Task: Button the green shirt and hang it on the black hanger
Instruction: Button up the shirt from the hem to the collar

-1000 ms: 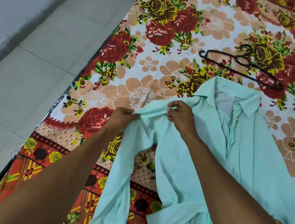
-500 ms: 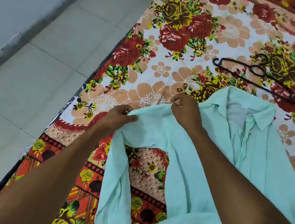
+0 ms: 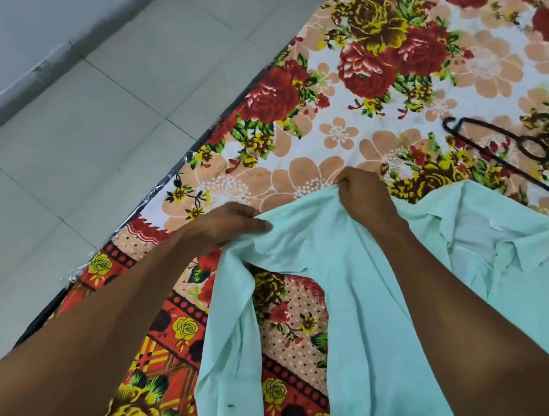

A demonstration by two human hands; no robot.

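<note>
Green shirt (image 3: 373,321) lies rumpled on floral bedsheet (image 3: 361,122), collar toward the far side, placket partly open. Left hand (image 3: 223,226) pinches a fold of the shirt's sleeve, fingers curled on the cloth. Right hand (image 3: 363,197), just beyond, grips the same fold higher up, fingers clamped. Black hanger (image 3: 498,154) lies flat beyond the shirt collar, apart from it.

Soft, even indoor light, fairly bright, with no glare. Shadows are faint and diffuse. Wide-angle bending shows toward the edges; detail is slightly soft throughout, softest at the corners.
</note>
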